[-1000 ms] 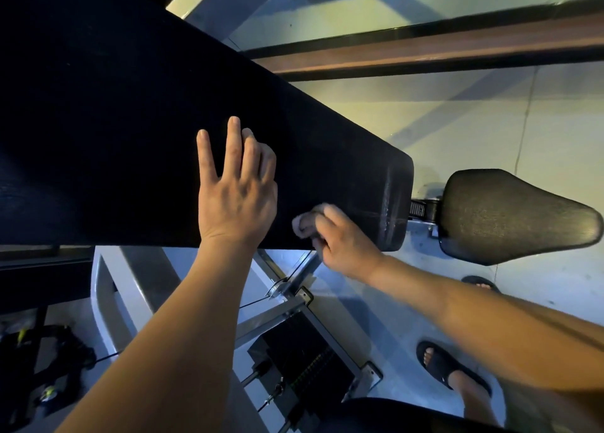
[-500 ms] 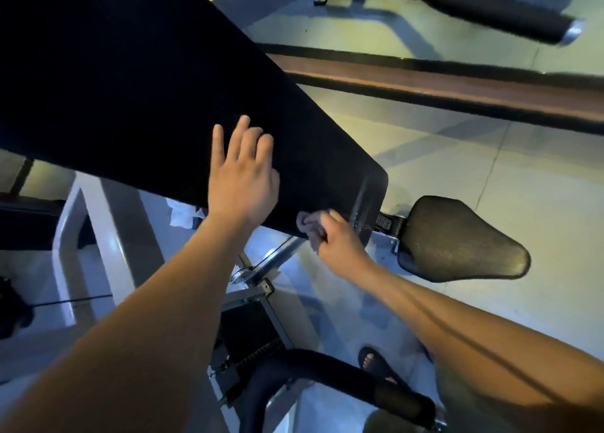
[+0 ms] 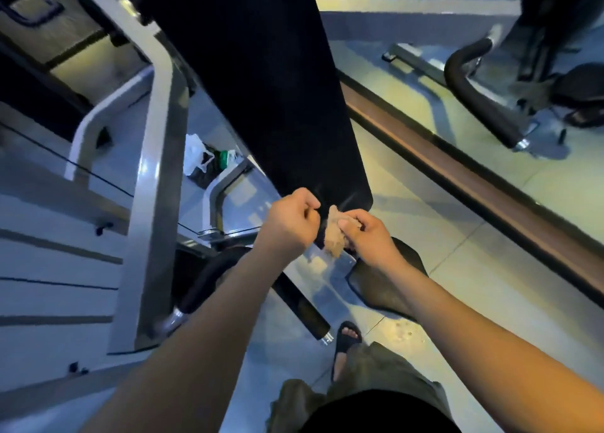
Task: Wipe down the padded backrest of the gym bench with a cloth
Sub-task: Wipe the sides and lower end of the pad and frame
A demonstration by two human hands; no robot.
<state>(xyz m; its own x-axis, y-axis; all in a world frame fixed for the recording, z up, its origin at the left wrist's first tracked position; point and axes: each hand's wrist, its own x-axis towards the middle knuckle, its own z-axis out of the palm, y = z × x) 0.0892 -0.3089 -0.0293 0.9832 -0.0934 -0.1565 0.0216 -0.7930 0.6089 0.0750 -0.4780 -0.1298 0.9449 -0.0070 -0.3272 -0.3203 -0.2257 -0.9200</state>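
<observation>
Beige cloth bunched in right hand grip, just below black backrest lower end. Left hand curled, nothing visible inside. Looks like cloth-regrip step; next: press cloth flat onto backrest.

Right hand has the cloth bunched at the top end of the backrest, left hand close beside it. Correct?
Not the top end. The head view shows the right hand gripping the bunched cloth at the lower end of the backrest, next to the seat pad, with the left hand close beside it.
</observation>
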